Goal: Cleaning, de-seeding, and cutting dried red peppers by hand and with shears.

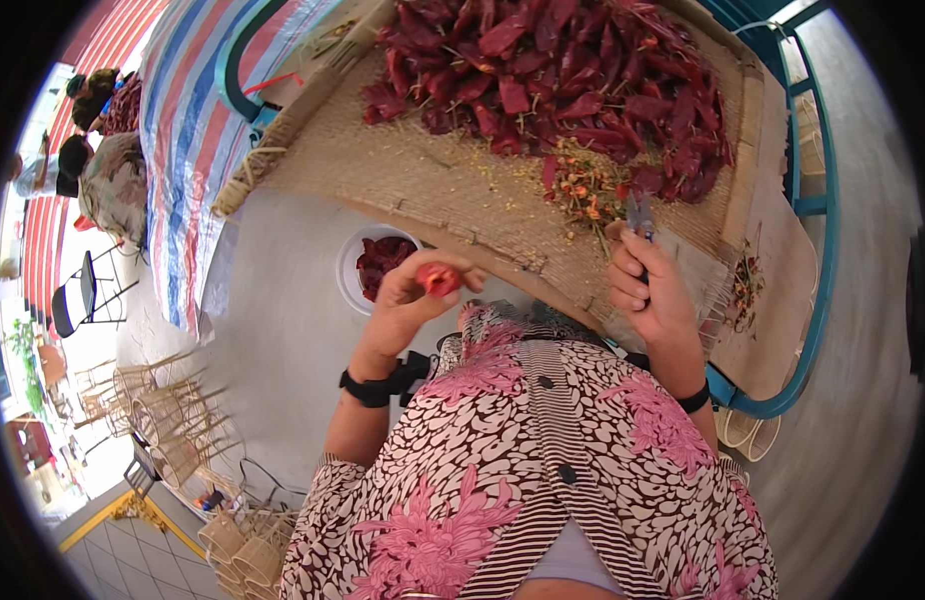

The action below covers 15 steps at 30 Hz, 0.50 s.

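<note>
My left hand (410, 300) holds a red chili pepper (438, 279), its cut open end facing up, just past the near edge of a woven mat (342, 161). In my right hand (646, 281) is a pair of small scissors (639, 214), blades pointing away from me over the mat. Dark red dried peppers (537, 67) are heaped at the mat's far side. Beside the scissor blades lies a pile of cut stems and seeds (586, 184). Below and left of the mat stands a white bucket (344, 266) with dark red pepper pieces (384, 262) inside, partly covered by my left hand.
A teal metal frame (826, 187) surrounds the mat on the right. Striped plastic sheeting (185, 150) hangs at the left. Farther left are people (110, 176) and a black folding chair (91, 292). Wicker baskets (162, 420) stand on the floor at lower left.
</note>
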Each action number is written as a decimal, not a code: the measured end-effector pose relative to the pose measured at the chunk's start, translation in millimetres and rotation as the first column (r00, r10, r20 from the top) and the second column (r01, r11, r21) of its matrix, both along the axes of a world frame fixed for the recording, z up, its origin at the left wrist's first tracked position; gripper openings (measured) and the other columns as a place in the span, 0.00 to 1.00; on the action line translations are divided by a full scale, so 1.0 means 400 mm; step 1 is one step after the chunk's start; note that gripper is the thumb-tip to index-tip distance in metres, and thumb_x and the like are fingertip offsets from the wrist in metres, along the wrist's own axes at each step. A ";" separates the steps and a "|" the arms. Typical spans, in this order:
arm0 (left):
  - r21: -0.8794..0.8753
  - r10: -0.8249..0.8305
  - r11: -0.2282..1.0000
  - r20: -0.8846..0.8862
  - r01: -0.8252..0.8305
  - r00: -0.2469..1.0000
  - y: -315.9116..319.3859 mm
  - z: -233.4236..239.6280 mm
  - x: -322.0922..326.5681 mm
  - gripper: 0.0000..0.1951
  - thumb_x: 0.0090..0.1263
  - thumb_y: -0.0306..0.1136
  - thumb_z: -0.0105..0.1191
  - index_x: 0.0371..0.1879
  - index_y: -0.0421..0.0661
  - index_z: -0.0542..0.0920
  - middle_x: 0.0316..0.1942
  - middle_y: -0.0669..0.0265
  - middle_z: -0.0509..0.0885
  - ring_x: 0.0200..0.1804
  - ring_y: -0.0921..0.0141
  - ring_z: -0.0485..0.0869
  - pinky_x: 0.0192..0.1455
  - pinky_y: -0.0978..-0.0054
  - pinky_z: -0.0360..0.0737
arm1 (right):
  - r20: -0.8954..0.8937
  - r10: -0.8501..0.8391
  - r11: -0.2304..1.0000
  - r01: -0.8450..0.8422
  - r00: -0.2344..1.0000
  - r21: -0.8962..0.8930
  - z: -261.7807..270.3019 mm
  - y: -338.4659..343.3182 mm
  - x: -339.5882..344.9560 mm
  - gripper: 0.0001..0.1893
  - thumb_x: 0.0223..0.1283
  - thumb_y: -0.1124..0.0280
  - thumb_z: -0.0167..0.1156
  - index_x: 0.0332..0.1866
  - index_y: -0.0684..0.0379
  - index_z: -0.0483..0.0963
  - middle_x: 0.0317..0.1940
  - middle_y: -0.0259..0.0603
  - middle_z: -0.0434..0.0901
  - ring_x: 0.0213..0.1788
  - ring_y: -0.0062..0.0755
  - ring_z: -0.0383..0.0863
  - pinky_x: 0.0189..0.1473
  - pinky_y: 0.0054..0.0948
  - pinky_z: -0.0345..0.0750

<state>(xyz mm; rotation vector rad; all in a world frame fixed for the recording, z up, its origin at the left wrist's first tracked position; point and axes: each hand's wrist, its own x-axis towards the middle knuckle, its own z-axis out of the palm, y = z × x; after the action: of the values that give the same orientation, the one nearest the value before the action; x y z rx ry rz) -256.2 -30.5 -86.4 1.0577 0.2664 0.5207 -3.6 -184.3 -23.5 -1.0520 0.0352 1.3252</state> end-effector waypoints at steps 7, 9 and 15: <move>0.301 0.424 0.903 -0.505 -0.307 0.752 0.083 -0.214 -0.223 0.14 0.64 0.18 0.53 0.48 0.40 0.77 0.45 0.64 0.83 0.49 0.73 0.79 0.57 0.76 0.73 | 0.280 -0.048 0.993 0.077 0.959 -0.094 -0.005 0.012 -0.019 0.05 0.67 0.69 0.56 0.42 0.55 0.69 0.20 0.24 0.63 0.15 0.11 0.57 0.16 0.17 0.56; 0.348 0.480 0.876 -0.569 -0.334 0.667 0.108 -0.302 -0.262 0.16 0.64 0.19 0.53 0.51 0.40 0.77 0.45 0.63 0.83 0.48 0.72 0.79 0.56 0.75 0.74 | 0.294 -0.033 0.993 0.064 0.955 -0.096 -0.003 0.019 -0.029 0.05 0.67 0.69 0.56 0.43 0.56 0.70 0.20 0.24 0.63 0.15 0.11 0.57 0.16 0.17 0.56; 0.653 0.736 0.672 -0.536 -0.350 0.414 0.137 -0.381 -0.247 0.20 0.64 0.24 0.55 0.56 0.37 0.74 0.44 0.60 0.83 0.47 0.67 0.80 0.56 0.69 0.74 | 0.333 -0.003 0.994 0.040 0.943 -0.105 0.004 0.016 -0.036 0.06 0.68 0.69 0.55 0.45 0.57 0.70 0.19 0.23 0.62 0.15 0.11 0.57 0.16 0.17 0.55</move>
<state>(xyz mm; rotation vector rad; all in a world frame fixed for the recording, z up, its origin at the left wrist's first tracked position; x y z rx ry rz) -354.9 24.3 -238.8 1.6352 1.4108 0.7308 -18.0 -177.8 -21.7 -1.3561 -0.1350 1.1204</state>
